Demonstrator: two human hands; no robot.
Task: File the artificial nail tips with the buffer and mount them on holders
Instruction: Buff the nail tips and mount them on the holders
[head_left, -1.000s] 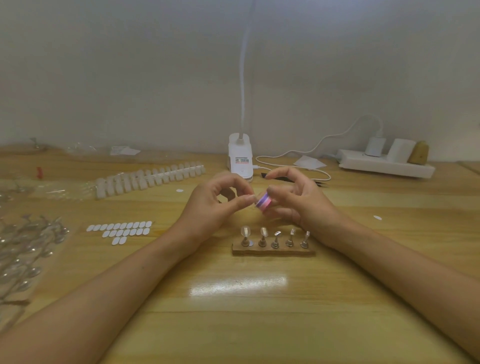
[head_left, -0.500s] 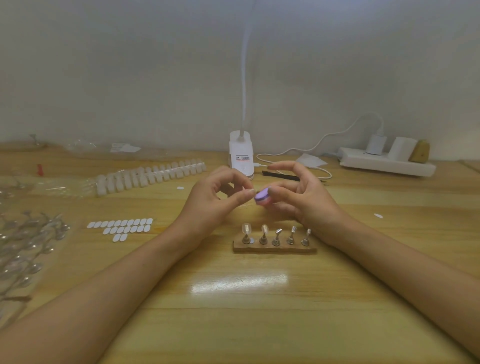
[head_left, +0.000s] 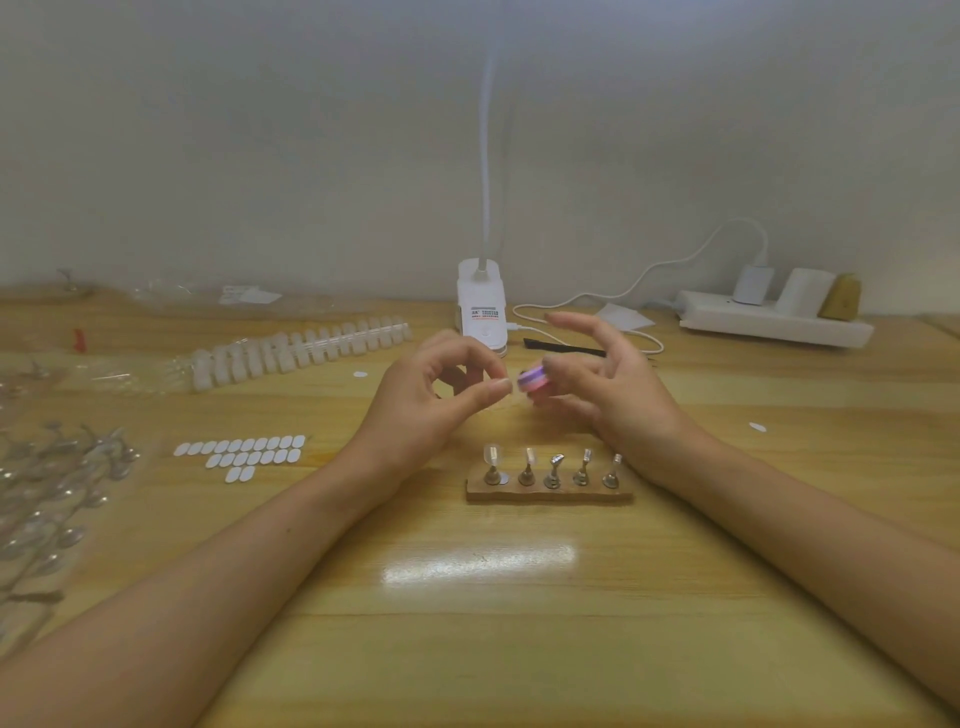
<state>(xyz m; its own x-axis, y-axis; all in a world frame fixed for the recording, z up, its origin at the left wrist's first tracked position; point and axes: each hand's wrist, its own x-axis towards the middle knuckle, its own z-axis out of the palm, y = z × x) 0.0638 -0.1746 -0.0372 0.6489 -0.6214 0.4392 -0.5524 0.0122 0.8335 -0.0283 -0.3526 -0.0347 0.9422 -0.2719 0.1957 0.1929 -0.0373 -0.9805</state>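
Observation:
My right hand (head_left: 608, 395) holds a small pink and purple buffer block (head_left: 533, 381) with thumb and middle fingers; its index finger points up and left. My left hand (head_left: 431, 402) pinches a clear nail tip (head_left: 511, 397) between thumb and index finger, right against the buffer. Both hands hover above a wooden base (head_left: 548, 492) with a row of metal holders; the two leftmost holders (head_left: 492, 462) carry clear tips.
A strip of nail tips (head_left: 301, 351) lies at back left, white adhesive tabs (head_left: 244, 452) to the left, bagged metal holders (head_left: 47, 483) at far left. A white lamp base (head_left: 482, 312), black file (head_left: 563, 347), cable and power strip (head_left: 774, 319) stand behind.
My right hand has turned the buffer and raised its index finger. Both hands shifted slightly while rubbing the tip against the buffer.

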